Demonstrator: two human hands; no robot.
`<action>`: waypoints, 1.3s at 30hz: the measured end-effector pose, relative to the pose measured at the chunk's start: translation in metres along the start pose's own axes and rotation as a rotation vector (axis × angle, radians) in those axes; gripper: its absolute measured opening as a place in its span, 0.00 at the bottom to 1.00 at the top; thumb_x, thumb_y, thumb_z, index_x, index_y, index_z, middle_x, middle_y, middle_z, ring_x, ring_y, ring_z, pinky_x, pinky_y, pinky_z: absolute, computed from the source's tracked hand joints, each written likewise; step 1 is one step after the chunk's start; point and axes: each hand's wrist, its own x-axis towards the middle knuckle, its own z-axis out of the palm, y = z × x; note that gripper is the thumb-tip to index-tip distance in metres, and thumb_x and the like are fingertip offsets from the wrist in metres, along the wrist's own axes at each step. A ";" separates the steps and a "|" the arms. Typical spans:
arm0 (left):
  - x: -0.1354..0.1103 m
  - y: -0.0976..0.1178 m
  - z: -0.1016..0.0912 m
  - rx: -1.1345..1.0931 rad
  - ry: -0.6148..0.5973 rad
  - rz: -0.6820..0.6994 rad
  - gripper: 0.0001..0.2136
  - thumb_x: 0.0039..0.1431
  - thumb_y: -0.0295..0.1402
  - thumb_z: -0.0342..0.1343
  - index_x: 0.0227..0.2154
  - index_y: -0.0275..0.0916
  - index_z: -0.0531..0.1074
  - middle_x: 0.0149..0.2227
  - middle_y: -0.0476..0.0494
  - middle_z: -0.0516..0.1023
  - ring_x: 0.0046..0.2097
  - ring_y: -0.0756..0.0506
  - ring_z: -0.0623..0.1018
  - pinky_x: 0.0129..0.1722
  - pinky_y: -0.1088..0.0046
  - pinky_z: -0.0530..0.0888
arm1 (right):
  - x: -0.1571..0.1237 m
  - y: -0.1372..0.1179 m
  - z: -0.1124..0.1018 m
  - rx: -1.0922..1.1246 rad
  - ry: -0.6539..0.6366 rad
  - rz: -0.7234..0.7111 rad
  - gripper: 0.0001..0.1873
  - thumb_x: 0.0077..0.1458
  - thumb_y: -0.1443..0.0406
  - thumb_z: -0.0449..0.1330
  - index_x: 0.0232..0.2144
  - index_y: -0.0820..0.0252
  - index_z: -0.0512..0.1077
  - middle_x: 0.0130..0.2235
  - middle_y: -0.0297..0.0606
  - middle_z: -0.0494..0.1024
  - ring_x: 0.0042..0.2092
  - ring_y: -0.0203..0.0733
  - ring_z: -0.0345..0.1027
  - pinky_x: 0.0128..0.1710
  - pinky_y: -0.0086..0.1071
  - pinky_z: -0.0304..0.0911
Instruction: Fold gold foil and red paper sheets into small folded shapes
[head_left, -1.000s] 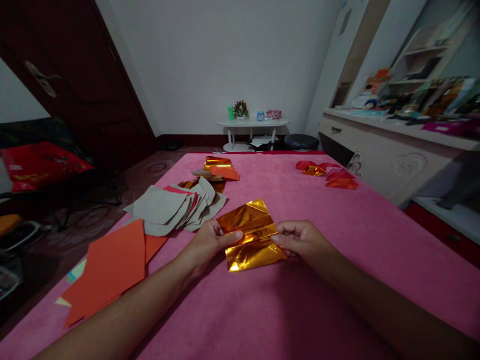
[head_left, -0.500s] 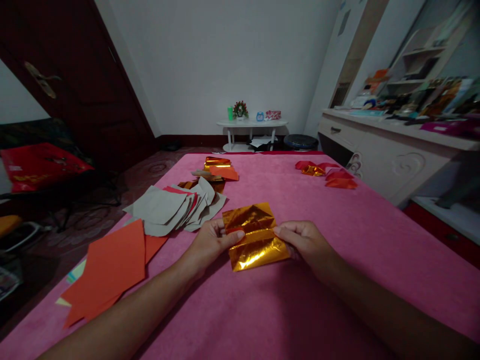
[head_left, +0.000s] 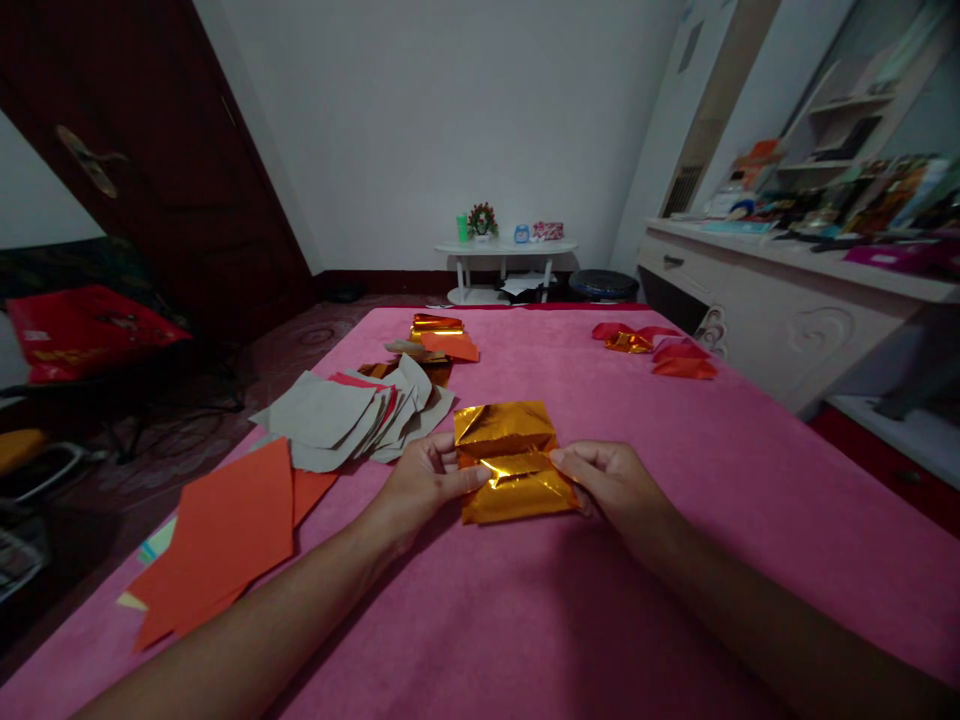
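Note:
A sheet of shiny gold foil paper, creased across its middle, is held just above the pink cloth. My left hand pinches its left edge, thumb on top and fingers beneath. At the right edge, my right hand grips it the same way, some fingertips hidden under the foil. Left of my left hand lies a fanned pile of grey paper sheets with a little red among them. Nearer to me are orange paper sheets, beside my left forearm.
Gold foil and an orange piece lie beyond the grey pile. Folded red and gold paper pieces sit at the far right. A white dresser flanks the right side; a small white table stands against the wall.
The foil's upper and lower panels have tilted around the middle crease, so the sheet looks shorter and its shine has shifted. Both hands keep their hold in nearly the same place.

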 end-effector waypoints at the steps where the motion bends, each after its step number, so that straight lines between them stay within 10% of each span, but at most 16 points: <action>1: 0.000 0.000 0.000 0.011 0.000 -0.003 0.17 0.46 0.27 0.65 0.42 0.35 0.76 0.41 0.38 0.80 0.40 0.43 0.80 0.44 0.65 0.74 | 0.000 -0.001 0.000 0.004 -0.001 -0.008 0.22 0.50 0.51 0.56 0.14 0.59 0.60 0.14 0.27 0.59 0.17 0.29 0.49 0.17 0.25 0.43; 14: 0.000 0.003 -0.002 0.194 0.114 -0.011 0.14 0.46 0.32 0.66 0.37 0.32 0.79 0.37 0.38 0.81 0.37 0.44 0.79 0.42 0.67 0.74 | 0.005 0.001 -0.001 0.171 -0.012 -0.055 0.19 0.41 0.55 0.66 0.31 0.64 0.72 0.23 0.31 0.70 0.19 0.28 0.56 0.19 0.25 0.52; 27: 0.001 0.001 -0.005 0.208 0.100 0.010 0.12 0.46 0.31 0.65 0.36 0.34 0.78 0.34 0.40 0.81 0.35 0.44 0.79 0.39 0.68 0.74 | 0.004 0.002 -0.002 0.136 -0.034 -0.011 0.14 0.41 0.57 0.66 0.27 0.63 0.73 0.22 0.32 0.72 0.21 0.32 0.62 0.21 0.26 0.60; 32: -0.002 0.011 -0.005 0.600 0.193 0.346 0.02 0.45 0.27 0.64 0.24 0.37 0.79 0.30 0.41 0.79 0.34 0.44 0.77 0.38 0.68 0.72 | 0.005 0.001 -0.003 0.014 0.121 -0.344 0.02 0.43 0.67 0.63 0.24 0.61 0.75 0.32 0.39 0.75 0.35 0.40 0.71 0.33 0.30 0.67; 39: -0.007 0.018 -0.005 0.847 0.229 0.606 0.06 0.48 0.28 0.63 0.30 0.45 0.80 0.47 0.42 0.74 0.49 0.41 0.72 0.52 0.65 0.65 | -0.003 0.001 -0.006 -0.299 0.261 -0.730 0.10 0.50 0.73 0.57 0.27 0.55 0.77 0.38 0.38 0.76 0.41 0.40 0.71 0.40 0.33 0.67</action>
